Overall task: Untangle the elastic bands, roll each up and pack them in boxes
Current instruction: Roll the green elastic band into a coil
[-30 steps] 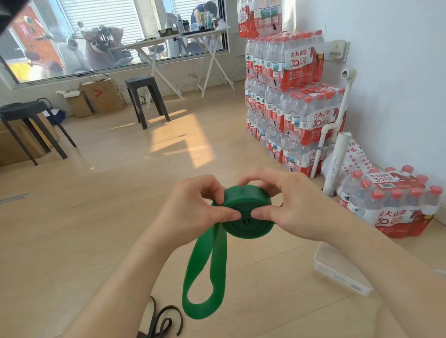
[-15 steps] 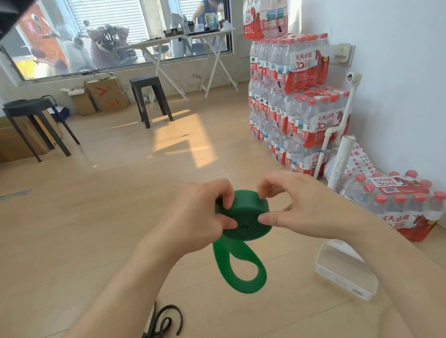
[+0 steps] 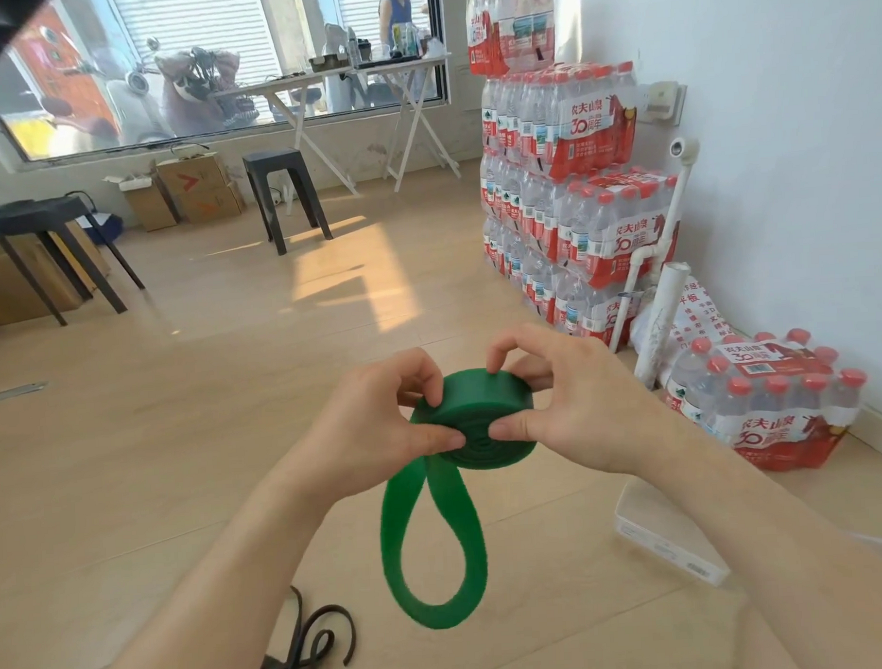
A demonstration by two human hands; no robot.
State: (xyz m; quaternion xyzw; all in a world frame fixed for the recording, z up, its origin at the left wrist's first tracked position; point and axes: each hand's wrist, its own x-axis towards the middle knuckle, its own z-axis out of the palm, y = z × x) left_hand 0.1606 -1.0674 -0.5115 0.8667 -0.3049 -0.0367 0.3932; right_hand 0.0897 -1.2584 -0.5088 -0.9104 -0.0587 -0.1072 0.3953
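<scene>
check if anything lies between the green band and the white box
Nothing visible does. The left hand and right hand hold the green band in the air; the white box lies on the floor to its lower right, partly under the right forearm.

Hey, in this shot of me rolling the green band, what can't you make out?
Head view only.
Black elastic bands: cut off by the bottom edge, so their number and tangle are unclear.
White box: partly behind the right forearm; lid and contents unclear.
Green elastic band: the roll's far side is covered by fingers of the left hand and right hand.
</scene>
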